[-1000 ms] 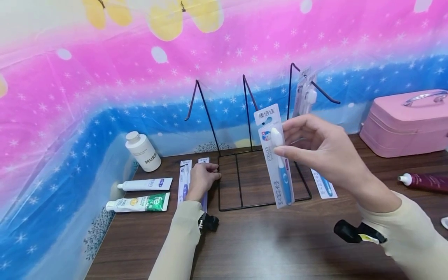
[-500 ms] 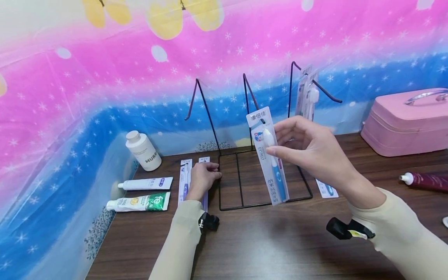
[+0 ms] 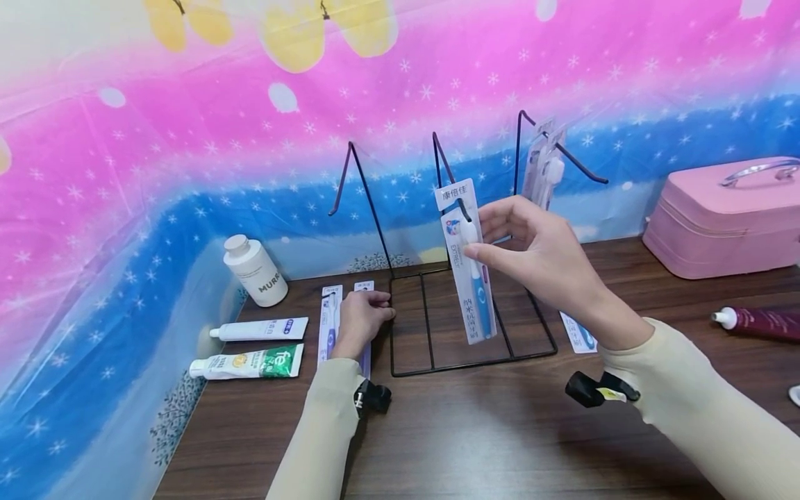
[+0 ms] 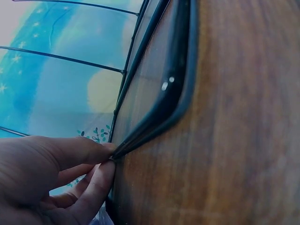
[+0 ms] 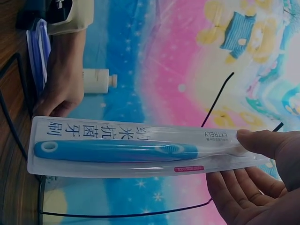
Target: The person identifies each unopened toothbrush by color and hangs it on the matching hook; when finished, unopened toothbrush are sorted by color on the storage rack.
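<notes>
My right hand (image 3: 531, 257) pinches a packaged toothbrush (image 3: 478, 298) by its upper part, between thumb and fingers. The pack has a blue handle behind clear plastic and hangs upright, slightly tilted. In its hang hole shows the dark end of the middle hook (image 3: 445, 158) of a black wire rack (image 3: 428, 319). In the left wrist view, my left hand (image 4: 70, 173) pinches the base wire of the rack at its left side. Two purple toothbrush packs (image 3: 329, 319) lie by the left hand, one partly hidden under it. Other packs (image 3: 542, 170) hang on the right hook.
Left on the wooden table (image 3: 437, 430) stand a white bottle (image 3: 256, 271) and two toothpaste tubes (image 3: 259, 328). At right are a pink case (image 3: 725, 222), a dark red tube (image 3: 762, 323) and another toothbrush pack (image 3: 580, 335). The rack's left hook (image 3: 342, 177) bears nothing.
My right hand has moved left and slightly up with the toothbrush pack, bringing its hang hole onto the middle hook's end. The left hand stays on the rack.
</notes>
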The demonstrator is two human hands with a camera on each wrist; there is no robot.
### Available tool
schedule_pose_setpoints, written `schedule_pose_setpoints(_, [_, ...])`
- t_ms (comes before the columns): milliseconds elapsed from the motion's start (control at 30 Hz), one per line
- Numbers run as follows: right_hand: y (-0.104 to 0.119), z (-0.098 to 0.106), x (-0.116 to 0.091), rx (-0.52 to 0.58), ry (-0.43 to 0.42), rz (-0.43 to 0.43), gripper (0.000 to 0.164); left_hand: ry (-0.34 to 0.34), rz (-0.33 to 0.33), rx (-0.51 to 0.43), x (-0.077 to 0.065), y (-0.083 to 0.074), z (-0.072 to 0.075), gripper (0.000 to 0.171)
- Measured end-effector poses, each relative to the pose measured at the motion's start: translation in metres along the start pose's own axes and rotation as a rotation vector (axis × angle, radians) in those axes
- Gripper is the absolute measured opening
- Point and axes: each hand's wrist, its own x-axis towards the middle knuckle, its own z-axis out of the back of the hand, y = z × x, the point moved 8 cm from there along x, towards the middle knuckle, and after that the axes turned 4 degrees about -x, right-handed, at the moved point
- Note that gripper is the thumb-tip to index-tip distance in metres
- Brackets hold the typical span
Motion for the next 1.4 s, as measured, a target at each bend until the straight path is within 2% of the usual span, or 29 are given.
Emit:
schedule_pose_setpoints(300, [-0.012, -0.001, 0.015, -0.071, -0.047, -0.016, 0.039, 0.006, 0.005, -0.002, 0.0, 0.001, -0.001, 0.027])
schedule_pose_setpoints(967, [-0.036, -0.008, 0.049, -0.043, -0.091, -0.059, 0.044, 0.01, 0.012, -0.011, 0.0, 0.0, 0.0, 0.028])
schedule_pose_setpoints(1400, [-0.045, -0.01, 0.064, -0.062, -0.115, -0.075, 0.046, 0.018, 0.012, -0.012, 0.0, 0.001, 0.0, 0.028])
